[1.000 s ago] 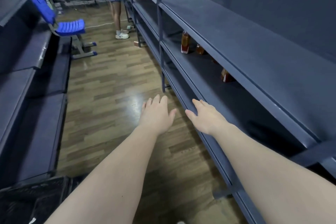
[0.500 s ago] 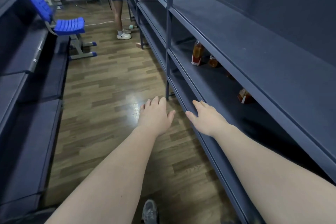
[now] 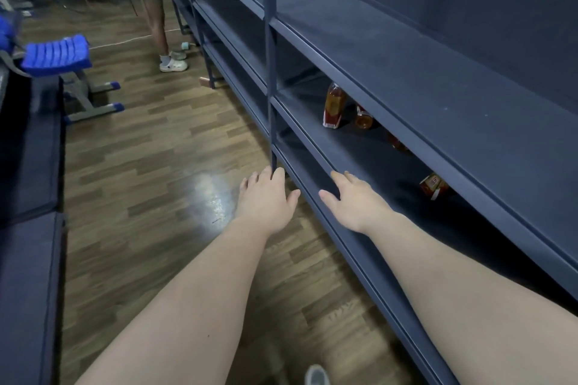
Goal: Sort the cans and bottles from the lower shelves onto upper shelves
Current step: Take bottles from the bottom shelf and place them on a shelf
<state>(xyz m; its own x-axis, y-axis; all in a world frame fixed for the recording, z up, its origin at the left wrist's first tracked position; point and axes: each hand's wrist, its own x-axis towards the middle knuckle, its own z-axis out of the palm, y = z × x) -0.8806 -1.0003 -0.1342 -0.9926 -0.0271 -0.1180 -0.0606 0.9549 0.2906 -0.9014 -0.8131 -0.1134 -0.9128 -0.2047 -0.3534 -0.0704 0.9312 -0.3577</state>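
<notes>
On a low dark-blue shelf (image 3: pixel 359 150) at my right stand several amber bottles with red labels. The tallest bottle (image 3: pixel 334 106) is upright at the front, a second bottle (image 3: pixel 363 118) sits just behind it, a third (image 3: pixel 397 142) is mostly hidden by the shelf above, and another bottle (image 3: pixel 433 186) lies tilted further right. My left hand (image 3: pixel 266 198) hovers over the floor with straight fingers, holding nothing. My right hand (image 3: pixel 353 200) reaches over the shelf's front edge, fingers relaxed and empty, well short of the bottles.
The wide upper shelf (image 3: pixel 438 78) overhangs the bottles. A shelf post (image 3: pixel 270 72) rises just beyond my left hand. A person (image 3: pixel 156 9) stands in the aisle ahead beside a blue chair (image 3: pixel 59 55). Dark benches (image 3: pixel 28 166) line the left side. My shoe (image 3: pixel 316 375) shows below.
I have moved forward along the aisle, so the bottles and shelf post are nearer. Both hands stay stretched out and empty.
</notes>
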